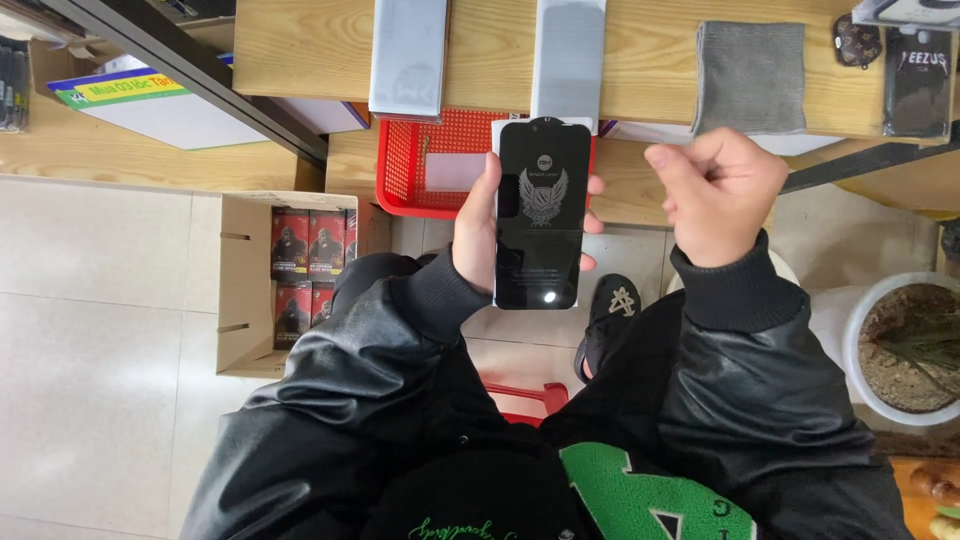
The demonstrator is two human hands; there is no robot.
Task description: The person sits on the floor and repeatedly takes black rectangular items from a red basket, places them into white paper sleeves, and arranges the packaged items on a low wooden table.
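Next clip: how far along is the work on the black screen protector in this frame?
Early, by the look of it. Done: the black screen protector is out and upright in the left hand, gripped by its edges. In hand: the right hand hovers beside it, loosely curled, touching nothing. Left: no phone is in view, so nothing is fitted; the grey cloth lies flat on the wooden bench, and the cardboard box holds more packs.

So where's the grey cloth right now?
In the head view, the grey cloth lies on the wooden shelf at upper right, above the right hand, beside a black pouch.
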